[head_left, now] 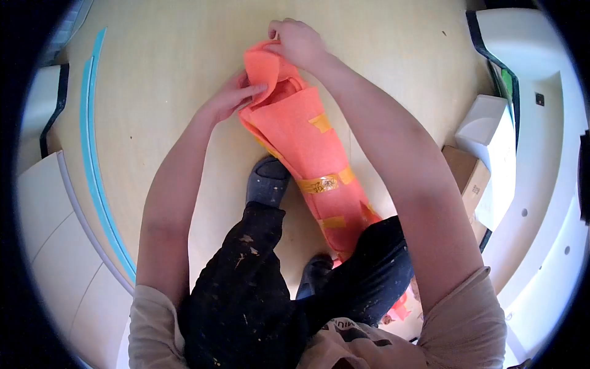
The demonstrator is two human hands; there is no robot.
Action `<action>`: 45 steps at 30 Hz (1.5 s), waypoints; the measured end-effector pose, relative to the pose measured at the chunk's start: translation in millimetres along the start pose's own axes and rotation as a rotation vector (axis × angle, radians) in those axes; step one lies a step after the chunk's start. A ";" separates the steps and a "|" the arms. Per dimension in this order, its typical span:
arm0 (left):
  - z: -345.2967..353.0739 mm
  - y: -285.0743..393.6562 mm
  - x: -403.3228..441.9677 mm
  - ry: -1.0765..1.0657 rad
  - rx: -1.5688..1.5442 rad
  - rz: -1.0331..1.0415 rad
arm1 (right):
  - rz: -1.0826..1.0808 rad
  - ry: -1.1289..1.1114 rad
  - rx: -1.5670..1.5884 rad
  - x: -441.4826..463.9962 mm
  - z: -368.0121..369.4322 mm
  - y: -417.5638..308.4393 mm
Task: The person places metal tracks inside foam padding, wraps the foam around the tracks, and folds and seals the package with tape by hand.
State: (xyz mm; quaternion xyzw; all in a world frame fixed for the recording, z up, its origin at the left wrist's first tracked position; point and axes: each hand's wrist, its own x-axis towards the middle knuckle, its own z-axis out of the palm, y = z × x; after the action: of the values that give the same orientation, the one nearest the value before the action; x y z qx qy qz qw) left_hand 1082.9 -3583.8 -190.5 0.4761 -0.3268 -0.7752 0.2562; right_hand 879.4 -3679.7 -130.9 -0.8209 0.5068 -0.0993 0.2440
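Observation:
A long roll of orange felt-like sheet (307,138) stretches from near my feet to the upper middle of the view. Pieces of yellow tape (320,183) bind it, one of them with dark writing. At the roll's far end, a loose flap (261,66) curls up from the layers. My left hand (228,98) is closed on the flap's left side, thumb on the orange face and the other fingers hidden behind it. Bent over the flap's upper edge, my right hand (299,44) grips it with the fingertips partly hidden.
Dark slippers (268,181) are on my feet beside the roll, on a pale floor (184,55). A blue strip (91,154) runs along the left. To the right are a white box (491,141) and a cardboard box (468,178) near a white wall unit.

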 end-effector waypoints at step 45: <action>64.8 -45.4 -75.9 0.440 1.109 0.887 | 0.017 0.357 0.239 -201.6 58.2 -40.5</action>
State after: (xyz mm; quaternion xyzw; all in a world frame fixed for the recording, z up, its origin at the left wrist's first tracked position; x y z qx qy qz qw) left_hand 1051.8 -3483.3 -159.8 0.5033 -0.7727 -0.2070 0.3266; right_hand 840.9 -3469.9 -143.7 -0.7512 0.5332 -0.3005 0.2470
